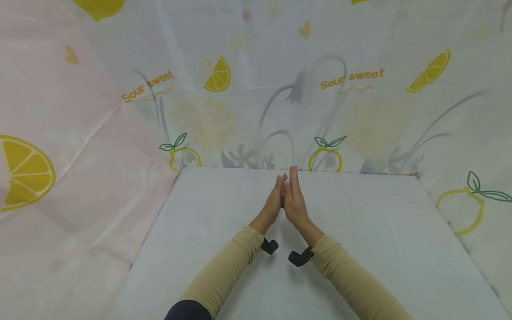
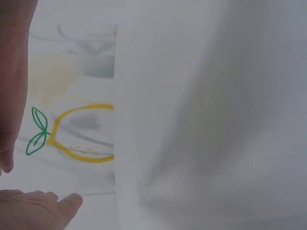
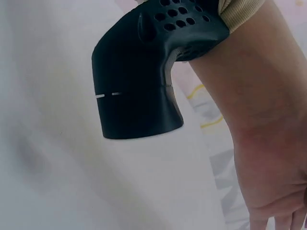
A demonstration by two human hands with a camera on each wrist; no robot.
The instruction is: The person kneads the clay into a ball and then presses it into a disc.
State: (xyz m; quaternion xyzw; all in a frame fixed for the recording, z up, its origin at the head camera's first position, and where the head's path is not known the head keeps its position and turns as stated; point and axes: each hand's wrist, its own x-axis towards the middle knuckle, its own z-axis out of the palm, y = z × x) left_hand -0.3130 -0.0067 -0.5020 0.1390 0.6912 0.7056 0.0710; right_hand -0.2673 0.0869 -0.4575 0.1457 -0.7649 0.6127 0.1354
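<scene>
Over the middle of the white table (image 1: 216,213), my left hand (image 1: 274,202) and right hand (image 1: 295,202) face each other palm to palm. Their fingers are straight and point toward the back wall, the hands close together at the fingers and wider apart at the wrists. No object shows in either hand. In the left wrist view, the left fingers (image 2: 38,208) lie at the lower left, and the right hand (image 2: 12,86) comes down along the left edge. The right wrist view shows the left hand (image 3: 276,182) stretched out, its far fingertips cut off by the frame.
Each wrist carries a black camera mount, the left one (image 1: 270,246) and the right one (image 1: 301,257), both just above the table. Behind the table's back edge hangs a patterned cloth (image 1: 248,58) with lemons and "Sour sweet" lettering, which also runs along both sides.
</scene>
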